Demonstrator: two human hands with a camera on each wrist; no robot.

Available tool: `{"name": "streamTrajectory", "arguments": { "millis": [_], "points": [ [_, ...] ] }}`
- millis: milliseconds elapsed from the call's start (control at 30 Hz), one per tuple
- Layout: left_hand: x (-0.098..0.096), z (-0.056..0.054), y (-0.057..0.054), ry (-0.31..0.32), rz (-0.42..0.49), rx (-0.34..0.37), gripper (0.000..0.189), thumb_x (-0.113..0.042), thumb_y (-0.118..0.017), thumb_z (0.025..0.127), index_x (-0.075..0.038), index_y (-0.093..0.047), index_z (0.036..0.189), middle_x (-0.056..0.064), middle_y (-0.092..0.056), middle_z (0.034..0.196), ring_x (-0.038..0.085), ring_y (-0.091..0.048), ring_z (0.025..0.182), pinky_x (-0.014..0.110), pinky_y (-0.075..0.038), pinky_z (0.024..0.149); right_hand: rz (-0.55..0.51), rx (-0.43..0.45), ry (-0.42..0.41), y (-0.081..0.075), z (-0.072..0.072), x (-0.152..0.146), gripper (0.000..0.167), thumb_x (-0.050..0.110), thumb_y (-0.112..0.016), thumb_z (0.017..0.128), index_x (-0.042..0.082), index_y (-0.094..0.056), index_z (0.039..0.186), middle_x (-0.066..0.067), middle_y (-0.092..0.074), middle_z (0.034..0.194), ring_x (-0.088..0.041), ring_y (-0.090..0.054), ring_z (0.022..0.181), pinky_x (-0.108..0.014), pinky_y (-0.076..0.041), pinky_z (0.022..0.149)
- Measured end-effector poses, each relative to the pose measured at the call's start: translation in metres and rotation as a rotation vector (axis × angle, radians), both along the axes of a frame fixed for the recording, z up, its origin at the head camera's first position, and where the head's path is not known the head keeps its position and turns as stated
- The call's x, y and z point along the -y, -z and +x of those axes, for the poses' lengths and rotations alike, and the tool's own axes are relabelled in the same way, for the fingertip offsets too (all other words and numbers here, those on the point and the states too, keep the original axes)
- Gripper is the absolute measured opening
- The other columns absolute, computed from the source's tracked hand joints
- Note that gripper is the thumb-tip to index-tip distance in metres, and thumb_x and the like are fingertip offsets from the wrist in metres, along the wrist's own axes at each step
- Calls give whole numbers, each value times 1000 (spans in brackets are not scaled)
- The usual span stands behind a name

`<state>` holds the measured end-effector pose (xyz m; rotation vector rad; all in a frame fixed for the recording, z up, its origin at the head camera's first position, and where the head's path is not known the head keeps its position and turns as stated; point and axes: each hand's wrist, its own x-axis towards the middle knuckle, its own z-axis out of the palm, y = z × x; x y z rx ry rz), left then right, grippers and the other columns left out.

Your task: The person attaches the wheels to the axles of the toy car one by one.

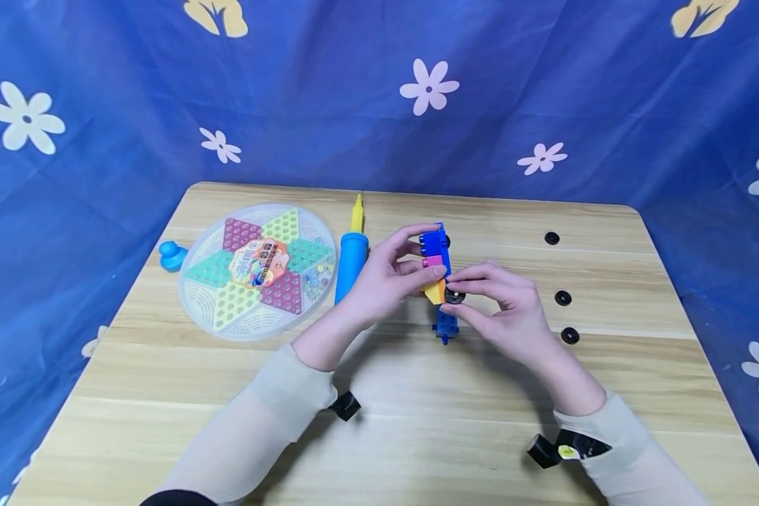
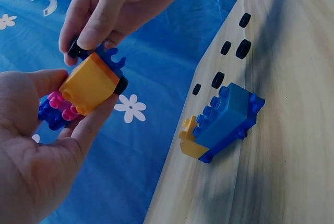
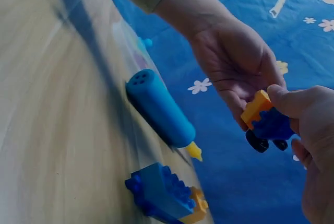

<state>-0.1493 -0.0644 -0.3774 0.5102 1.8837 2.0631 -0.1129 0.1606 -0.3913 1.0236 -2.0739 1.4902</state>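
My left hand (image 1: 386, 274) holds a toy car of building blocks (image 2: 90, 84), lifted above the table, with yellow, orange, pink and blue pieces. The thumb lies on one side of it and the fingers on the other. With thumb and fingertips, my right hand (image 1: 509, 309) pinches a black wheel (image 1: 455, 295) at the side of the car's blue base. Another black wheel (image 3: 281, 144) shows under the car in the right wrist view. Below the hands, a second block car (image 2: 224, 122) in blue with a yellow end stands on the table, its base bearing bare axle stubs.
Several loose black wheels (image 1: 563, 298) lie on the table to the right. Left of the hands lies a blue pump (image 1: 352, 260) with a yellow nozzle. Beyond it are a round Chinese checkers board (image 1: 218, 309) and a blue toy duck (image 1: 172, 256). A blue flowered cloth hangs behind.
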Motion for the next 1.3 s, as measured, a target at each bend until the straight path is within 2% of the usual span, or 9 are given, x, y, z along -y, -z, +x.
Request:
{"name": "streamTrajectory", "arguments": {
  "millis": [167, 267, 333, 433, 567, 800, 967, 1067, 1300],
  "points": [
    [-1, 1, 1, -23, -8, -1, 59, -7, -74, 101, -26, -52, 153, 19, -59, 123, 32, -76, 100, 47, -64, 80, 48, -54, 4, 5, -1, -2, 32, -4, -89, 80, -2, -81, 111, -9, -77, 113, -27, -73, 105, -31, -56, 97],
    [0, 1, 1, -30, -13, -1, 59, -8, -74, 101, -25, -53, 153, 20, -59, 122, 32, -76, 98, 48, -64, 79, 42, -79, -17, 7, -1, -3, 25, 7, -85, 90, -4, -80, 112, -12, -76, 114, -28, -73, 105, -32, -56, 98],
    [-1, 1, 1, -28, -17, 0, 59, -9, -75, 100, -26, -53, 153, 19, -60, 122, 32, -76, 98, 48, -64, 79, 28, -81, -16, 8, -1, -4, 25, 11, -84, 92, -3, -80, 112, -12, -76, 114, -27, -73, 105, -32, -57, 97],
    [-1, 1, 1, -20, -21, 5, 59, -9, -75, 100, -26, -53, 153, 19, -60, 123, 32, -76, 98, 48, -64, 79, 15, -69, 3, 7, -1, -4, 29, 2, -88, 86, -3, -79, 113, -12, -76, 111, -25, -73, 103, -31, -57, 96],
    [-2, 1, 2, -19, -22, 4, 60, -9, -75, 100, -26, -53, 153, 19, -59, 123, 32, -76, 98, 48, -64, 78, 55, -30, 40, 3, 2, -3, 42, -11, -90, 76, -3, -79, 115, -8, -74, 106, -24, -72, 99, -29, -56, 94],
    [-4, 2, 3, -36, -23, -33, 59, -8, -77, 99, -26, -56, 151, 17, -62, 123, 31, -76, 98, 47, -65, 77, 113, 52, 146, -4, 8, -1, 36, -3, -95, 75, 3, -83, 108, -1, -71, 98, -20, -71, 94, -25, -55, 91],
    [-5, 3, 6, -54, -55, -67, 55, -9, -79, 97, -24, -61, 147, 14, -65, 122, 29, -76, 96, 40, -65, 77, 87, 124, 158, 0, 11, 3, 34, -3, -98, 70, 5, -84, 100, 1, -72, 93, -18, -71, 87, -23, -57, 85],
    [-6, 3, 9, -57, -53, -52, 52, -10, -80, 96, -22, -62, 144, 15, -67, 119, 30, -77, 94, 38, -64, 75, 60, 159, 150, 3, 12, 8, 34, -5, -98, 68, 5, -84, 97, 1, -73, 92, -18, -72, 86, -24, -58, 86],
    [-7, 3, 12, -82, -39, -25, 50, -11, -81, 96, -21, -63, 142, 17, -67, 113, 31, -78, 89, 35, -64, 70, 67, 110, 168, 4, 13, 15, 34, -3, -99, 68, 3, -84, 98, -1, -77, 92, -20, -74, 87, -23, -58, 86]
  ]
}}
